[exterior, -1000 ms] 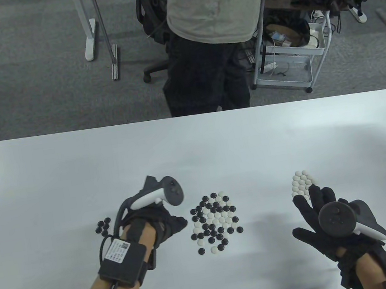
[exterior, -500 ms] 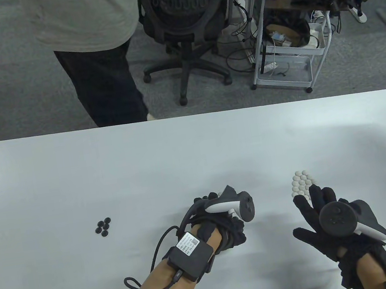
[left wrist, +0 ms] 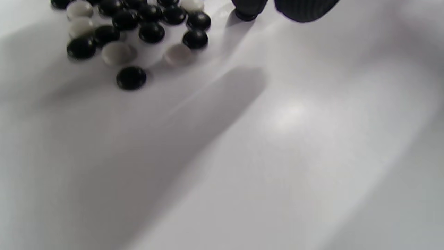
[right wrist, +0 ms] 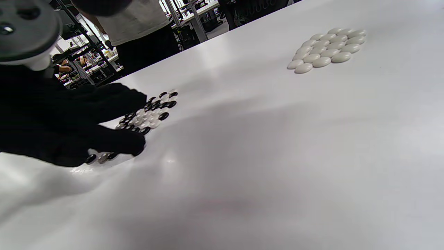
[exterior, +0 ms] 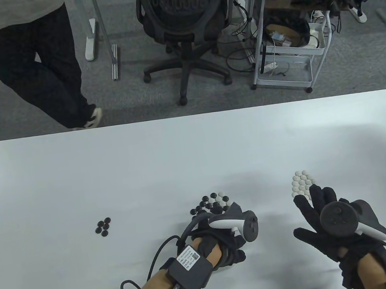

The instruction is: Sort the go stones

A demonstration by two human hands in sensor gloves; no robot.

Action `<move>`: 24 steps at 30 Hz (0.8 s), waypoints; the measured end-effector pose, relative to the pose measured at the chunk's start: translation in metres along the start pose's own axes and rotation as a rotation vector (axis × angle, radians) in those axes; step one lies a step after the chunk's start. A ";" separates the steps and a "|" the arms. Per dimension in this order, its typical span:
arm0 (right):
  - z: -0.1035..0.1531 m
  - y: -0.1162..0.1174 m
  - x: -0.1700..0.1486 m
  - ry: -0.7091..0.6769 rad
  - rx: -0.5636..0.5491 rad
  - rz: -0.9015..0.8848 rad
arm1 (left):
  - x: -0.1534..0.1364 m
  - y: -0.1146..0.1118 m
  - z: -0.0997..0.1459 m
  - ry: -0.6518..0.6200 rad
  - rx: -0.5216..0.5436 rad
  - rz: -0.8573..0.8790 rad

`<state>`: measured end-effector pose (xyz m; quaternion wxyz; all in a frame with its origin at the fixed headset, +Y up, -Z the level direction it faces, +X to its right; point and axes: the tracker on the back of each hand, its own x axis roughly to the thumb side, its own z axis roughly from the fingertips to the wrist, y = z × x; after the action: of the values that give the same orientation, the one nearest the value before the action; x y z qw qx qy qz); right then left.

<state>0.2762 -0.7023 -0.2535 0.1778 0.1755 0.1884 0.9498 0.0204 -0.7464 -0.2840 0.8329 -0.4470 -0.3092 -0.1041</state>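
A mixed pile of black and white Go stones (exterior: 212, 201) (left wrist: 138, 31) (right wrist: 156, 107) lies at the table's middle. My left hand (exterior: 230, 247) (right wrist: 137, 123) lies over the pile's near part and hides most of it. In the right wrist view its finger and thumb are spread apart with stones between them, the thumb tip down on the table. A small group of black stones (exterior: 103, 226) sits to the left. A packed group of white stones (exterior: 302, 182) (right wrist: 326, 48) sits to the right. My right hand (exterior: 315, 213) rests just below it, fingers spread and holding nothing.
A person's legs (exterior: 40, 66) stand beyond the table's far left edge. An office chair (exterior: 181, 19) and a white cart (exterior: 287, 47) are behind the table. The white table (exterior: 73, 169) stretches wide around the stone groups.
My left hand moved right from beside the black group onto the mixed pile, then drew back slightly, uncovering the far stones. The person behind walked left. The right hand stayed still.
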 end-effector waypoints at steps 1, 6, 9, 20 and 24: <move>0.000 0.000 0.000 0.000 0.001 0.001 | -0.001 -0.005 0.004 -0.013 -0.002 0.007; -0.001 0.001 0.001 0.002 0.011 0.006 | -0.025 -0.042 0.032 -0.025 -0.010 0.069; 0.001 -0.001 0.003 -0.001 0.000 0.010 | -0.053 -0.072 0.061 0.058 0.004 0.067; -0.002 0.001 0.000 0.019 0.008 0.013 | -0.207 -0.121 0.116 0.435 0.034 0.433; -0.001 0.000 0.000 0.024 0.001 0.012 | -0.230 -0.113 0.111 0.520 0.065 0.470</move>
<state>0.2757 -0.7027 -0.2543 0.1696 0.1654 0.1899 0.9528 -0.2586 -0.7456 -0.3014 0.8988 -0.4376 0.0213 -0.0101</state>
